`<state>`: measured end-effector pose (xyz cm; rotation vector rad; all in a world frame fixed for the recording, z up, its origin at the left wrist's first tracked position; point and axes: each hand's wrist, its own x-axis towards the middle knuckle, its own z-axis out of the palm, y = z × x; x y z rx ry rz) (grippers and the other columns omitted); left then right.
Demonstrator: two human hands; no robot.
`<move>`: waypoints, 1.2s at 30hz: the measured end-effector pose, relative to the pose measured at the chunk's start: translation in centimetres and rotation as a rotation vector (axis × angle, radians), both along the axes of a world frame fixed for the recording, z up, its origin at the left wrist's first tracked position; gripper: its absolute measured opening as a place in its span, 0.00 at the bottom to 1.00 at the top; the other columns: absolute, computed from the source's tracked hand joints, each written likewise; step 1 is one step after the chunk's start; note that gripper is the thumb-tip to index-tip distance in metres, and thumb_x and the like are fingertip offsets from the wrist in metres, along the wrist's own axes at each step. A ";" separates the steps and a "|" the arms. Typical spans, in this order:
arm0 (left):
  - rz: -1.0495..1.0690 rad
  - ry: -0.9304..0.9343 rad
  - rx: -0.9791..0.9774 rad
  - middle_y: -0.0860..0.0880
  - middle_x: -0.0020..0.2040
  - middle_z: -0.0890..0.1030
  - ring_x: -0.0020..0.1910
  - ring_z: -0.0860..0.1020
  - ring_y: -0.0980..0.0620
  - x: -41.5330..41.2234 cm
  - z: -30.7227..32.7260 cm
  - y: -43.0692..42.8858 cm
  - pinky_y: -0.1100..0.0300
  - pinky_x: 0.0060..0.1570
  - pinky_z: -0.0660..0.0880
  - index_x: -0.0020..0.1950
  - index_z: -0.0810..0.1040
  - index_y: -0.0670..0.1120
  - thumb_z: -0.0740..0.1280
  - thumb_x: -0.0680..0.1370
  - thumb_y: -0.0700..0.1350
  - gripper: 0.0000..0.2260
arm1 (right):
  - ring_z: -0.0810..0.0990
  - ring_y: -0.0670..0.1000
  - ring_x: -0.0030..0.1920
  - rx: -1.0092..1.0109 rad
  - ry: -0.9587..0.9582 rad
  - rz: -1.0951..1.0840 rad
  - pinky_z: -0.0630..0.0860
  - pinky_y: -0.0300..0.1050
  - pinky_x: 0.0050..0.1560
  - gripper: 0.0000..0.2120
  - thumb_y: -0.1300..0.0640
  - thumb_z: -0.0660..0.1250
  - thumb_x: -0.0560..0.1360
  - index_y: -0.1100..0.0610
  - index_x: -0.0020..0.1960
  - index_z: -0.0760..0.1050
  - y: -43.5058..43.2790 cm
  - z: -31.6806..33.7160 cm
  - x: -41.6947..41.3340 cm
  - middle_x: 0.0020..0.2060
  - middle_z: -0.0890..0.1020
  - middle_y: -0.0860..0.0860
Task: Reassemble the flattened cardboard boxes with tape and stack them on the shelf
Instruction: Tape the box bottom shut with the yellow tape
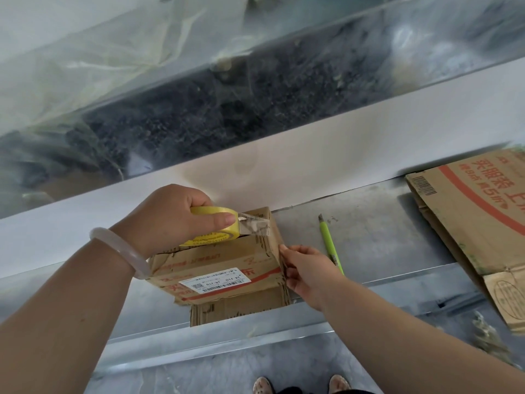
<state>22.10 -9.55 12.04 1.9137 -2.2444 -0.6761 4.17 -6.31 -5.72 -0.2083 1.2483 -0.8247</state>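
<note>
Seen from the head camera, a person stands at a metal counter taping up a small cardboard box. The box sits near the counter's front edge and against the pale wall behind it. A white shipping label and red printing face the camera.

The left hand, with a pale bangle on the wrist, is clamped round a roll of yellow tape. The thumb lies across the roll's rim, and the roll is held just above the box's top. A short strip of clear tape runs from the roll to the box's far right corner.

The right hand is at the box's right side, its bent fingers touching the cardboard edge. Whether they pinch the tape end or only press on the box cannot be told.

A green utility knife lies on the counter just right of the box. Well to the right, a larger flattened box with red lettering and a barcode lies flat, its near end hanging over the counter's edge.

Above the wall, clear plastic sheeting covers a bed of dark material. The toes of two shoes show on the grey floor at the bottom of the frame.
</note>
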 end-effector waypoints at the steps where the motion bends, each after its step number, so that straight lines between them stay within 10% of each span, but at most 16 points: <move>1: -0.001 -0.002 0.001 0.56 0.25 0.76 0.26 0.74 0.62 0.0 0.0 0.0 0.60 0.30 0.68 0.30 0.79 0.57 0.63 0.59 0.71 0.18 | 0.73 0.48 0.31 -0.001 0.023 0.018 0.74 0.42 0.31 0.12 0.56 0.73 0.75 0.57 0.54 0.75 0.0 0.0 -0.2 0.36 0.78 0.54; 9: -0.007 -0.027 -0.010 0.49 0.28 0.77 0.28 0.74 0.56 0.3 0.1 0.0 0.57 0.33 0.70 0.30 0.78 0.48 0.63 0.58 0.72 0.27 | 0.76 0.52 0.34 -0.042 0.272 0.093 0.77 0.43 0.28 0.09 0.68 0.67 0.76 0.55 0.50 0.74 0.8 -0.2 -0.7 0.40 0.78 0.56; 14: -0.020 -0.036 -0.012 0.51 0.27 0.75 0.29 0.74 0.55 0.2 0.3 -0.1 0.59 0.32 0.68 0.31 0.79 0.47 0.63 0.60 0.72 0.27 | 0.75 0.38 0.56 -0.593 0.652 0.080 0.71 0.40 0.58 0.18 0.49 0.61 0.80 0.44 0.70 0.70 0.9 2.2 -1.7 0.58 0.75 0.39; 18: -0.016 -0.055 -0.002 0.57 0.28 0.78 0.27 0.75 0.59 0.3 0.3 -0.1 0.60 0.32 0.69 0.31 0.79 0.51 0.67 0.66 0.69 0.21 | 0.54 0.37 0.74 -0.981 0.813 0.512 0.55 0.38 0.71 0.43 0.29 0.64 0.67 0.39 0.77 0.54 0.0 5.3 -1.1 0.75 0.56 0.34; 29: -0.044 -0.015 -0.002 0.53 0.33 0.81 0.34 0.79 0.56 0.5 1.4 -0.1 0.56 0.38 0.76 0.37 0.82 0.53 0.63 0.57 0.75 0.28 | 0.66 0.35 0.60 -1.061 0.921 0.607 0.57 0.19 0.55 0.38 0.42 0.79 0.64 0.48 0.70 0.70 -1.1 6.3 -0.3 0.62 0.66 0.38; 36: -0.062 0.043 -0.008 0.58 0.38 0.83 0.39 0.80 0.61 1.2 2.1 -0.4 0.54 0.47 0.79 0.40 0.82 0.56 0.71 0.68 0.64 0.13 | 0.68 0.41 0.62 -0.980 0.916 0.632 0.63 0.36 0.65 0.31 0.43 0.76 0.68 0.48 0.68 0.70 -1.2 6.6 0.5 0.61 0.65 0.41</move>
